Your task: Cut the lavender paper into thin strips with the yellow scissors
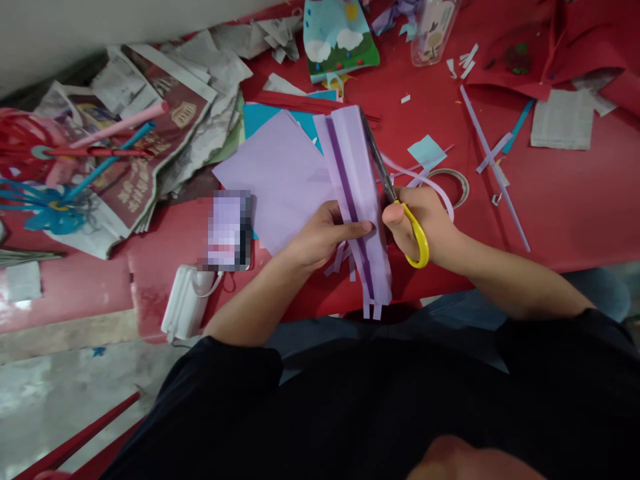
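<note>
My two hands are apart from each other, each one closed on its own thing. My left hand (324, 235) pinches the folded purple paper (356, 175) below its middle, with the thumb laid across the front. My right hand (436, 217) is closed around the scissors (383, 175), at their yellow handle (424, 251); the blades point away from me, along the right long edge of this paper. Whether the edge is between the blades, I cannot tell.

From here, I think the layers could slip, because only one pinch holds them, and a cut would then become uneven. If my right wrist turns inward, the blades may bite into the folds. My left thumb is also near the scissors, so sliding it to the right would be risky.

Just beside my right hand, a curled purple strip (443, 192) could catch on my fingers; a roll of tape (467, 189) lies behind it. Beyond my left hand, a flat purple sheet (280, 168) rests on the red tabletop (580, 207). Left of that hand is a blurred phone (225, 230), and nearer to me a white device (184, 303), whose cable my left forearm could drag.
</note>
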Motion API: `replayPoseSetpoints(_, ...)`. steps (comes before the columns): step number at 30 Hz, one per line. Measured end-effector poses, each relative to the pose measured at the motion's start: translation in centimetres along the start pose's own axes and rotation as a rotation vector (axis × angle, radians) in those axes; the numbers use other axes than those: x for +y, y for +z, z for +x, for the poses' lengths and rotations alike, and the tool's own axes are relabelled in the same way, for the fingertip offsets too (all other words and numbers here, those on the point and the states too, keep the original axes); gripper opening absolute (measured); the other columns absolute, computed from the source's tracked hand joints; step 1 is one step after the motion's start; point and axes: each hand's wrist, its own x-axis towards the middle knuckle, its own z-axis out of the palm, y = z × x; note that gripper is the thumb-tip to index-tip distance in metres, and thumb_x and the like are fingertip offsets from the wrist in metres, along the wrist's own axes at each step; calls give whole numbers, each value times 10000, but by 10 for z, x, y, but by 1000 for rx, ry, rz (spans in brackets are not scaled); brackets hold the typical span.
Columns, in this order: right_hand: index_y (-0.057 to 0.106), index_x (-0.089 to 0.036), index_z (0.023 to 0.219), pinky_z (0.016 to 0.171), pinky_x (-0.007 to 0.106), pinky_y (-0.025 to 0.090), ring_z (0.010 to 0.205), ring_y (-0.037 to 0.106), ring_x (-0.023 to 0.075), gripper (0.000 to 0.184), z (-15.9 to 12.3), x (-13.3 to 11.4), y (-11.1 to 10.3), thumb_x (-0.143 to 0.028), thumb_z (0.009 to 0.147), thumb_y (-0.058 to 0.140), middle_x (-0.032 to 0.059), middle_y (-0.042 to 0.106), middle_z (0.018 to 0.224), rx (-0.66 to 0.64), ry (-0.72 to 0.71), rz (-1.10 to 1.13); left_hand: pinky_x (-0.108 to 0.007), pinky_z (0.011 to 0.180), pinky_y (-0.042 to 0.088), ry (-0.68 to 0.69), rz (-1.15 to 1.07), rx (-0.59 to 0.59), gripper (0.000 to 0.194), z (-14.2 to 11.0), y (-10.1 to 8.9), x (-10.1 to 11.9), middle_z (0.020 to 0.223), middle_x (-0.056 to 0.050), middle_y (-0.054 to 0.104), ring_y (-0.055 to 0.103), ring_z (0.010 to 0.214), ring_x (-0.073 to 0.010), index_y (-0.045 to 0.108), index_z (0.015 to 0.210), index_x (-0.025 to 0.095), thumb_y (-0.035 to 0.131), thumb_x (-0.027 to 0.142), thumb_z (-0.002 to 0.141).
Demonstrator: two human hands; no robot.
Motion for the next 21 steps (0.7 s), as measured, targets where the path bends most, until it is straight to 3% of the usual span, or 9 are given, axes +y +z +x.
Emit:
replayPoseSetpoints(3,406,-249,660,516,311,262,525,352,105,747,0,-2,0,-934,918,555,-61,376,541,63,20,14,-310,832,691,6,-26,11,290,1,0,0,890,-41,856,823,831,-209,864,941,208,1017,290,709)
replayPoseSetpoints(8,583,-234,754,548,308,419,566,504,138,613,5,-3,0,-812,923,700,-34,550,606,91,102,95,-315,802,698,25,-53,51,281,2,-2,5,908,-47,860,828,815,-216,867,975,209,989,317,747)
replayPoseSetpoints(13,687,-231,857,547,313,499,585,577,158,474,9,-4,2,-644,800,912,-30,624,632,64,148,252,-353,869,698,57,-11,111,367,3,-5,8,984,-69,862,841,904,-253,846,1036,194,991,392,762)
replayPoseSetpoints(17,689,-239,868,547,324,537,564,608,160,396,8,-7,3,-551,796,921,-36,636,630,92,173,316,-412,1012,680,80,-15,73,474,4,-2,10,1109,-92,856,833,1089,-305,802,1147,195,982,443,786)
replayPoseSetpoints(21,685,-259,854,596,361,577,622,621,172,329,8,-11,2,-506,812,899,-3,675,717,229,132,242,-390,1019,674,77,-23,56,505,1,2,10,1147,-96,849,826,1114,-301,774,1161,195,993,438,776)
